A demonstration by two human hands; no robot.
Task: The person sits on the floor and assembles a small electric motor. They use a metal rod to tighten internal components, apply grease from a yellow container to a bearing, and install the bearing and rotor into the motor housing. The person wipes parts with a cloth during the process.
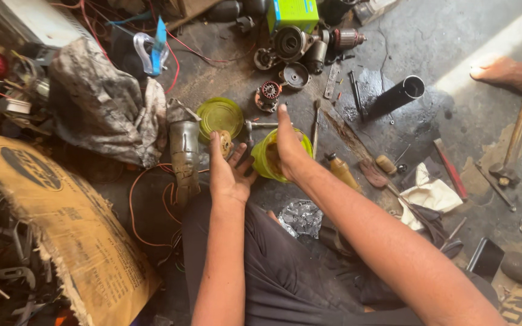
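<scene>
Yellow tub (267,158): right hand (288,151) fingers dipped in; left hand (229,172) fingers pinch small round part (225,142).

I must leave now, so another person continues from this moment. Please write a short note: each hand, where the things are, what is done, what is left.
Left hand: palm up, holding a small round greasy part.
Right hand: fingers dipped into the open yellow tub on the floor.
Tub lid lies just behind, beside the left hand.
Done: tub opened, part picked up.
Left: the part looks only partly coated; other motor parts lie further back, untouched.
</scene>
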